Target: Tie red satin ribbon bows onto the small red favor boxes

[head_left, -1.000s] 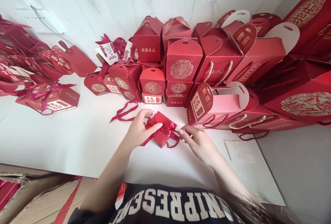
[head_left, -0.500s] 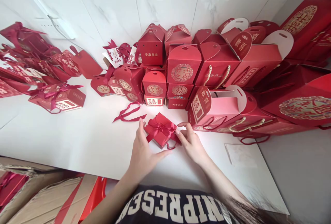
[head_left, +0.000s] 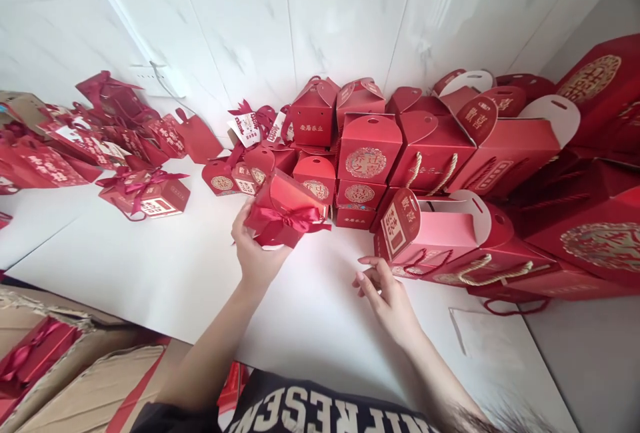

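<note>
My left hand (head_left: 256, 249) is wrapped round a small red gift box (head_left: 280, 194), lifted and tilted above the white table. A glossy red ribbon bow (head_left: 289, 219) is tied across the box, its tails hanging to the sides. My right hand (head_left: 383, 289) hovers over the tabletop to the right, apart from the box, with fingers loosely bent and nothing in them. Nearest to it stands an open-topped red carton (head_left: 433, 233) with rope handles. The loose ribbon seen earlier on the table is hidden behind the held box and hand.
Stacked red boxes (head_left: 369, 146) line the tiled wall (head_left: 240, 26) from the middle to the right. A bow-tied box (head_left: 163, 194) and several red bags (head_left: 65, 169) stand at left. Below the table's (head_left: 200, 273) front edge sits an open cardboard carton (head_left: 95, 339) holding red boxes.
My left hand has picked the bow-tied gift box up off the table and moved it up and left. My right hand has let go of it. The view has shifted left.
</note>
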`<state>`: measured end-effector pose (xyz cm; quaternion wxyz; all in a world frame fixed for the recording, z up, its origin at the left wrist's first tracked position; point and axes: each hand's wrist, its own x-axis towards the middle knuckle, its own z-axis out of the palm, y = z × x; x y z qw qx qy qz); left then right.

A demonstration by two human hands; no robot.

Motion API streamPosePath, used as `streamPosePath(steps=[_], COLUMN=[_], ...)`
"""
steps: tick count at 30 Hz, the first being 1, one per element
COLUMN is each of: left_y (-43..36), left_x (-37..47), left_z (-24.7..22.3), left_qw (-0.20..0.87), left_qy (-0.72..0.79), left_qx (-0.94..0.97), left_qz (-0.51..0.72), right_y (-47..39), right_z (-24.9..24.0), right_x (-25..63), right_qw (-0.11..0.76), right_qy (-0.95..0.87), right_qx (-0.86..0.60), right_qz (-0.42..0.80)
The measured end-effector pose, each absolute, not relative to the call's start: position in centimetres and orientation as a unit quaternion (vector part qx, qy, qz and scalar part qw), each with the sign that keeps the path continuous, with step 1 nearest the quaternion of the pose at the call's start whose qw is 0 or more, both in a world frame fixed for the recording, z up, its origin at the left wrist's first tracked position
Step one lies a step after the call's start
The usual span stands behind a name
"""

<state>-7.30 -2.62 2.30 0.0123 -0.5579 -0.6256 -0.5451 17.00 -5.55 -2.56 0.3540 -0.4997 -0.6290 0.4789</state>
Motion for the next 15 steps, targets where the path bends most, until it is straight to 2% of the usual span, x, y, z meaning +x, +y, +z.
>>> streamPosePath(steps=[4, 7, 15], left_y=[-0.7, -0.5, -2.2], left_x=[-9.6, -11.1, -15.9], left_z=[3.0, 2.7, 2.1], left_qw=[0.104, 0.130, 0.028], left_qy=[-0.629, -0.641, -0.654], left_qx=[-0.547, -0.535, -0.455], left_qz=[-0.541, -0.534, -0.603], right_y=[-5.6, -5.6, -5.7], right_z=[-2.9, -3.3, -3.5], right_x=[16.9, 16.9, 17.0], right_qw=[0.360, 0.374, 0.355], right_qy=[-0.638, -0.635, -0.631], right_qx=[-0.496, -0.499, -0.512], right_qz=[0.466, 0.456, 0.462])
